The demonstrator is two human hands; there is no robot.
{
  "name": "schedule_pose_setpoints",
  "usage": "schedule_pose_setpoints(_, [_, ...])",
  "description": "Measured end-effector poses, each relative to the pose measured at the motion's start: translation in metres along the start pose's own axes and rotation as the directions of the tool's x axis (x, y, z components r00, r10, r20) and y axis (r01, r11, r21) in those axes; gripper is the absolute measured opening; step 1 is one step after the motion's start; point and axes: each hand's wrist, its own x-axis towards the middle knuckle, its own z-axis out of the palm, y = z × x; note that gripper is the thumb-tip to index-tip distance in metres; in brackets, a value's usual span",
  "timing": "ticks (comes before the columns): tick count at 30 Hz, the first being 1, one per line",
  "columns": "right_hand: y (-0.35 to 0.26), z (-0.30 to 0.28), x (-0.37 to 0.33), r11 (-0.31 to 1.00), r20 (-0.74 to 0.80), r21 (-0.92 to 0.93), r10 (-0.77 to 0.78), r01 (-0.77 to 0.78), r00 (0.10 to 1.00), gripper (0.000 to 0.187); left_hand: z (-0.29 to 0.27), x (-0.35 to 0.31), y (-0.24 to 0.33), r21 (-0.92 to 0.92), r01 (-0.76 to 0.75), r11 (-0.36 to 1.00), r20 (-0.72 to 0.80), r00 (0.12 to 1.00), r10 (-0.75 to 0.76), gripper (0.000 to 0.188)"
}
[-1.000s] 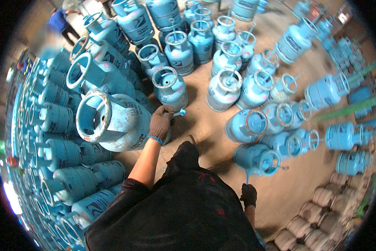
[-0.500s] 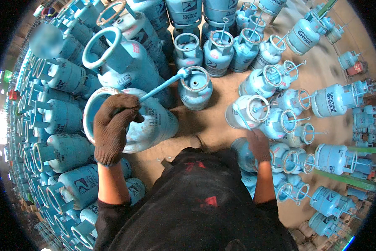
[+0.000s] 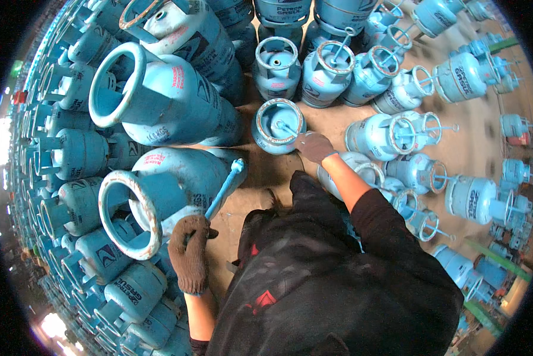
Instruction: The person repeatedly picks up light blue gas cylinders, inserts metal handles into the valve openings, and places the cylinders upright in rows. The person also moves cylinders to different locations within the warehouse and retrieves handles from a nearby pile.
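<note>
My left hand (image 3: 189, 252), in a brown knitted glove, grips the lower end of a long blue rod (image 3: 225, 187) that slants up to the right beside a large blue gas cylinder (image 3: 159, 196) lying on its side. My right hand (image 3: 314, 146), also gloved, reaches forward and touches the collar of a small upright blue cylinder (image 3: 276, 126). A thin blue rod sticks out of that cylinder's top near my fingers. Whether the right hand grips anything cannot be told.
Blue gas cylinders are stacked on their sides (image 3: 76, 154) all along the left. Upright cylinders (image 3: 332, 71) crowd the far side and the right (image 3: 397, 133), several with thin rods standing in them. Bare sandy floor (image 3: 266, 178) lies in front of my feet.
My left hand has dropped lower and nearer to me with the blue rod. My right hand has swung forward from the right-hand cylinders to the small upright cylinder.
</note>
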Motion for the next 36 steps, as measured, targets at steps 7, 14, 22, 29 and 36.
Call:
schedule_pose_setpoints(7, [0.033, -0.062, 0.064, 0.972, 0.259, -0.160, -0.124, 0.169, 0.958, 0.024, -0.001, 0.019, 0.044, 0.180, -0.226, 0.957, 0.036, 0.974, 0.224, 0.011])
schedule_pose_setpoints(14, [0.004, -0.043, 0.127, 0.873, 0.276, -0.236, -0.360, 0.426, 0.891, 0.023, -0.025, 0.056, 0.093, 0.421, -0.371, 0.827, 0.228, 0.926, 0.300, 0.014])
schedule_pose_setpoints(22, [0.019, -0.037, 0.147, 0.947, 0.123, 0.270, 0.148, -0.176, 0.981, 0.039, -0.041, 0.090, 0.086, 0.385, -0.318, 0.867, 0.289, 0.933, 0.214, 0.018])
schedule_pose_setpoints(29, [0.002, -0.044, 0.128, 0.920, 0.137, -0.272, -0.254, 0.282, 0.958, 0.026, -0.047, 0.105, 0.065, 0.421, -0.457, 0.784, 0.387, 0.872, 0.301, 0.022])
schedule_pose_setpoints(36, [-0.017, -0.049, 0.142, 0.951, 0.314, -0.242, -0.108, 0.190, 0.943, 0.024, -0.047, 0.108, 0.058, 0.395, -0.525, 0.754, 0.365, 0.843, 0.396, 0.024])
